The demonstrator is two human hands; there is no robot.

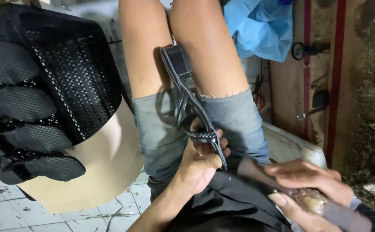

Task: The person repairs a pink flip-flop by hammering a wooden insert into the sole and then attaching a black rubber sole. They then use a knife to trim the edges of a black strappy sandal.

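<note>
1. While the person sits with bare knees up and denim shorts (161,129) across the thighs, the left hand (198,165) holds a black heeled sandal (187,99) that lies along the gap between the legs.
2. The left grip is pressed together on the sandal's braided toe strap (202,136), thumb on one side and fingers curled round the sole edge; the block heel (178,60) points away from the body, up between the knees.
3. The right hand (312,180) rests low at the right over dark cloth (230,197) on the lap, its fingers closed around a grimy, brush-like tool (314,201) with a dark handle; the tool's working end is too blurred to tell.
4. The two hands are near each other but apart, and the tool does not touch the sandal.
5. To the left stands a black mesh basket (80,73) holding several black soles (28,103) stacked on edge, beside a tan sheet (105,172).
6. Below is a white tiled floor (7,215), stained in places.
7. A blue plastic bag (260,30) lies beyond the right knee, against a worn wooden wall (290,77).
</note>
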